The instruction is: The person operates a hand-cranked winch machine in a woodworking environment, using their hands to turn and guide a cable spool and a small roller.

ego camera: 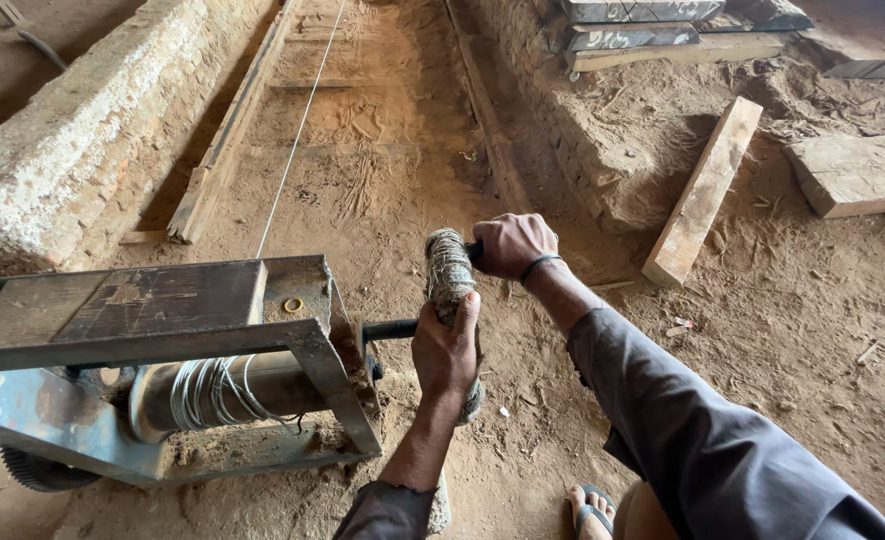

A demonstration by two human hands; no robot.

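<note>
A rusty metal winch frame stands at lower left with a steel drum wound with thin wire. A dark crank rod sticks out of its right side. The crank wheel is wrapped in frayed grey rope. My left hand grips the lower part of that rope-wrapped wheel. My right hand is closed around the black handle at the wheel's top. A taut wire runs from the drum away along the dirt trench.
A low brick wall runs along the left. Long planks line the trench. A loose plank, a stone slab and stacked timber lie at right. My sandalled foot stands on the dirt below.
</note>
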